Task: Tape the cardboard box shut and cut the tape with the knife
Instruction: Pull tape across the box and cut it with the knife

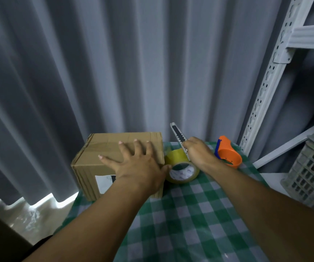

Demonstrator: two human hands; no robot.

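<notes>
Biggest worry here: the right hand (199, 152) is gripping the knife (179, 141) right over the tape roll (182, 168), which is sitting just right of the cardboard box (118, 159). If it slips while cutting, the blade could be heading straight for the left hand (133, 161), which is lying flat and spread wide on the box top, thumb almost at the roll. I can't make out any tape strand running from roll to box, and the blade tip is hidden.
</notes>
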